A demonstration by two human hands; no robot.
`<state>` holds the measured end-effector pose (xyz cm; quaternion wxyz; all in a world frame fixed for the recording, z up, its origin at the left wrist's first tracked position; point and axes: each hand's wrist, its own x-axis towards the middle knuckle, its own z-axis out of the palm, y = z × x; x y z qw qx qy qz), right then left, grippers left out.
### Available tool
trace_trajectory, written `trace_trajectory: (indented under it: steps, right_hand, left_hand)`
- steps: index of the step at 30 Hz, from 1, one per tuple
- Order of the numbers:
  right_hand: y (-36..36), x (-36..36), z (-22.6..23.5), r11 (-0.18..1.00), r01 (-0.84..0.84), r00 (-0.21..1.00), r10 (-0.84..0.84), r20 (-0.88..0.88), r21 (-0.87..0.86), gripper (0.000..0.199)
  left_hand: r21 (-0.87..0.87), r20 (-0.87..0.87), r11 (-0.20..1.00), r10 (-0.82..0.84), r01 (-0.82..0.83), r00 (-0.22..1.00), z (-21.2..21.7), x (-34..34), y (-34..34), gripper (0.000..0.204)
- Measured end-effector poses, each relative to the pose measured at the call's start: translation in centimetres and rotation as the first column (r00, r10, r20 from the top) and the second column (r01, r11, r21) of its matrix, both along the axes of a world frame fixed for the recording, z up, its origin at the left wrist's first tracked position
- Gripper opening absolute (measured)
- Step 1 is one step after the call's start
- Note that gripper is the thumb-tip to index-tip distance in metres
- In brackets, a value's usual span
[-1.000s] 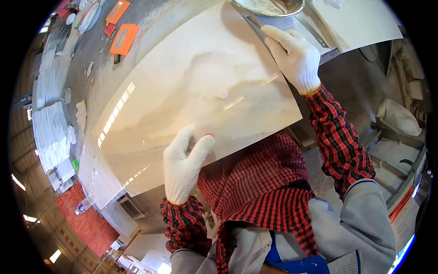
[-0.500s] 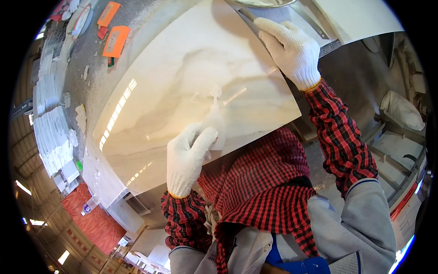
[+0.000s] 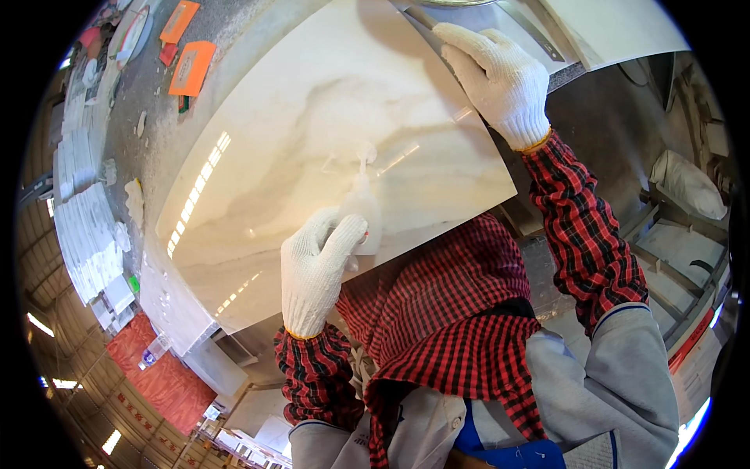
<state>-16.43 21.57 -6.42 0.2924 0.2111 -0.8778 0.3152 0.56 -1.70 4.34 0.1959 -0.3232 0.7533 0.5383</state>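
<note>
A glossy cream stone slab [image 3: 289, 148] with grey-brown veining lies in front of me, reflecting light and a figure. My left hand [image 3: 319, 270], in a white knitted glove, is over its near edge. Thumb and forefinger come together, with a tiny red spot at the tip; what they pinch cannot be made out. My right hand [image 3: 504, 86], gloved alike, is at the slab's right edge with fingers curled. A flat grey blade-like tool [image 3: 420, 17] shows at its fingertips; the rest is hidden by the hand.
Orange packets [image 3: 191, 68] lie on the dusty grey table [image 3: 148, 86] at left. Stacked white strips [image 3: 87, 234] stand farther left. A metal ruler-like strip [image 3: 531, 31] and a round pan rim [image 3: 457, 2] are beyond my right hand. A white sack [image 3: 687, 184] rests far right.
My left hand has shifted slightly left and its wrist has turned a little. My right hand stays nearly in place at the slab's edge. The whole view has shifted slightly.
</note>
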Motion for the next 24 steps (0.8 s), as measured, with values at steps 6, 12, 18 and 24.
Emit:
trace_trajectory:
  steps: [6,12,18,24]
  right_hand:
    - [0.06,0.05,0.00,1.000,-0.001,1.000,0.001,0.007,0.007,0.025]
    - [0.15,0.04,-0.03,1.000,-0.004,1.000,0.004,0.014,0.006,0.025]
    - [0.13,-0.05,-0.15,1.000,-0.001,1.000,0.001,-0.019,-0.003,0.026]
    - [0.08,-0.05,-0.09,1.000,-0.002,1.000,0.002,-0.015,0.000,0.025]
  left_hand:
    - [0.016,0.005,1.000,-0.002,0.002,1.000,-0.12,-0.02,-0.13,0.033]
    - [0.014,0.001,1.000,0.008,-0.008,1.000,-0.18,-0.04,-0.03,0.034]
    - [0.010,0.011,1.000,0.003,-0.003,1.000,-0.16,0.02,0.06,0.036]
    - [-0.011,0.007,1.000,-0.003,0.003,1.000,-0.04,-0.01,0.01,0.035]
